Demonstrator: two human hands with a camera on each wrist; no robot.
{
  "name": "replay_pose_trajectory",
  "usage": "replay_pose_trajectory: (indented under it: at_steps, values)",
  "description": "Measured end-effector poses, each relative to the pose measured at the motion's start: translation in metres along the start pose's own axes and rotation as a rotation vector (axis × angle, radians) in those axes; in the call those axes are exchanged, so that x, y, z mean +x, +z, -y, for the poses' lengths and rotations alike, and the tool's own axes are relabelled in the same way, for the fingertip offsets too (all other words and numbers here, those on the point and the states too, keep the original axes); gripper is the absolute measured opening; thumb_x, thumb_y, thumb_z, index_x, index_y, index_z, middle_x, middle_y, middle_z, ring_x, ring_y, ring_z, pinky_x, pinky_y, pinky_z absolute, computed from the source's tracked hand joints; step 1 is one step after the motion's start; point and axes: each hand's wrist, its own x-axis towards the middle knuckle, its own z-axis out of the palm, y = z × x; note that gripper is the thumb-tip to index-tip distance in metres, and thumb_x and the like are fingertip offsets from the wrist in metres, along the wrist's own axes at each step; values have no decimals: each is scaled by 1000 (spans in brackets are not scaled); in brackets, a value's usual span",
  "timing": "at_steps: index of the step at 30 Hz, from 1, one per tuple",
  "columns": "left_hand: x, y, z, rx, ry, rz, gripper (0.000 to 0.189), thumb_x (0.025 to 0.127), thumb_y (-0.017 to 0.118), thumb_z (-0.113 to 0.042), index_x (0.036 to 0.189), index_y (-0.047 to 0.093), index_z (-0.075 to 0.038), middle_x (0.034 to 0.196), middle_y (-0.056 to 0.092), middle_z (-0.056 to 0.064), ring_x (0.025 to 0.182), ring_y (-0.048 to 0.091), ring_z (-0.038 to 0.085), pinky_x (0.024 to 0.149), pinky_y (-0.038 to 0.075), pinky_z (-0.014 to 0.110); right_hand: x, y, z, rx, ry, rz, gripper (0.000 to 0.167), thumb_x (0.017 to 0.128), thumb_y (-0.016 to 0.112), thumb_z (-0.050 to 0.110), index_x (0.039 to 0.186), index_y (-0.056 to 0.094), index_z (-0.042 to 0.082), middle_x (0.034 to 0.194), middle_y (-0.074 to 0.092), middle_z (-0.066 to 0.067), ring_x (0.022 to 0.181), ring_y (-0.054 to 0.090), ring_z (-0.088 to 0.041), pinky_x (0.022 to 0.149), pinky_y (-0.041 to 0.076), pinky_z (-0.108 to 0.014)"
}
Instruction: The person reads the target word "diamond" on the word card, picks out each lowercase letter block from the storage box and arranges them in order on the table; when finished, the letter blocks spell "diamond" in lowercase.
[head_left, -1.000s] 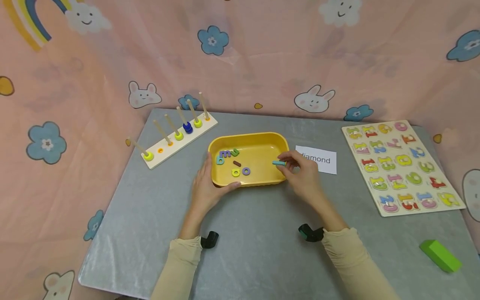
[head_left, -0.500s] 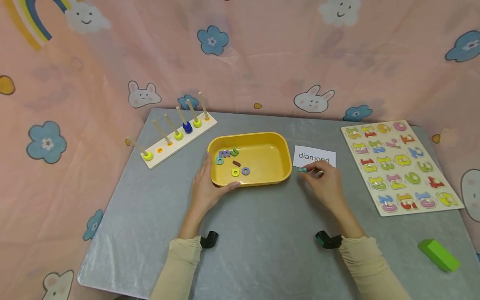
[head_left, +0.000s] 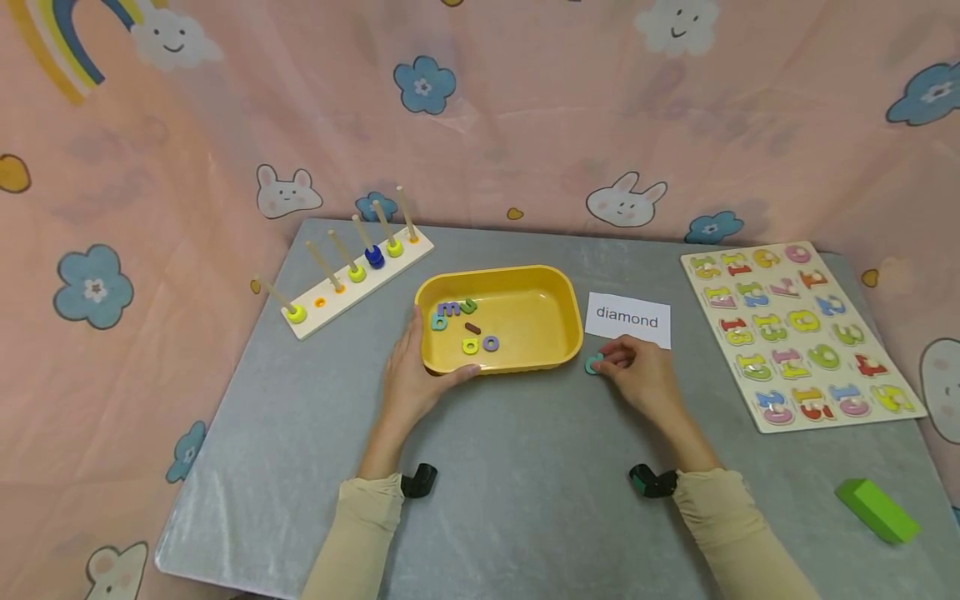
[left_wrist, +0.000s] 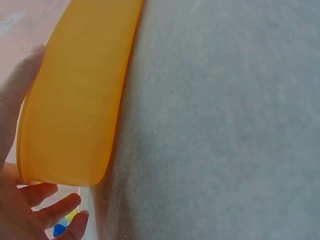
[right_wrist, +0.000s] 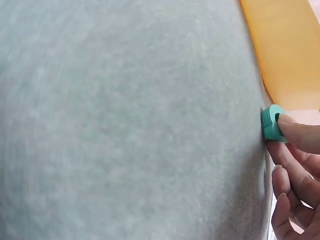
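Observation:
A yellow tray (head_left: pixel 532 325) sits mid-table with several small letters inside, among them a purple m (head_left: pixel 449 309). My left hand (head_left: pixel 414 371) rests against the tray's near left corner, fingers along its left side and thumb at the front rim. Just right of the tray, my right hand (head_left: pixel 643 373) pinches a teal toy letter (head_left: pixel 593 364) between thumb and fingers. In the right wrist view this teal letter (right_wrist: pixel 272 122) is down at the table surface; the fingers partly cover it, so which letter cannot be told. A white card (head_left: pixel 628 318) printed "diamond" lies just beyond the right hand.
A white peg board (head_left: pixel 330 302) with yellow and blue rings stands at the back left. On the right lies a number puzzle board (head_left: pixel 798 342). A green block (head_left: pixel 877 510) is near the right front. A patterned pink cloth (head_left: pixel 495 150) hangs behind the grey table (head_left: pixel 517 483).
My right hand has carried the teal letter from over the tray's right side to the table below the card, leaving the printed word uncovered. The left hand has stayed at the tray.

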Motion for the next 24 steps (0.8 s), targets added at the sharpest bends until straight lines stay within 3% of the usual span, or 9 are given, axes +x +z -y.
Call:
replay_pose_trajectory:
  at_steps: [6, 16, 24]
  values:
    - [-1, 0, 0, -12, 5, 0, 135, 76, 93, -54, 173, 7, -15, 178, 21, 9, 163, 24, 37, 131, 18, 61, 2, 2, -1, -36, 0, 27, 18, 91, 84, 10, 100, 77, -3, 88, 77, -16, 73, 61, -18, 65, 47, -21]
    - [1, 1, 1, -9, 11, -3, 135, 76, 93, -55, 173, 6, -16, 178, 21, 8, 163, 24, 36, 131, 19, 61, 3, 3, 6, -111, 0, 0, 24, 88, 87, 12, 105, 77, -1, 94, 73, -16, 84, 63, -28, 76, 47, -35]
    - [-1, 1, 0, -13, 13, -5, 136, 76, 94, -53, 173, 6, -17, 178, 20, 7, 163, 24, 35, 131, 20, 59, -1, 4, 26, -55, -66, -126, 18, 94, 79, 8, 108, 73, -2, 96, 72, -20, 86, 61, -32, 78, 46, -38]
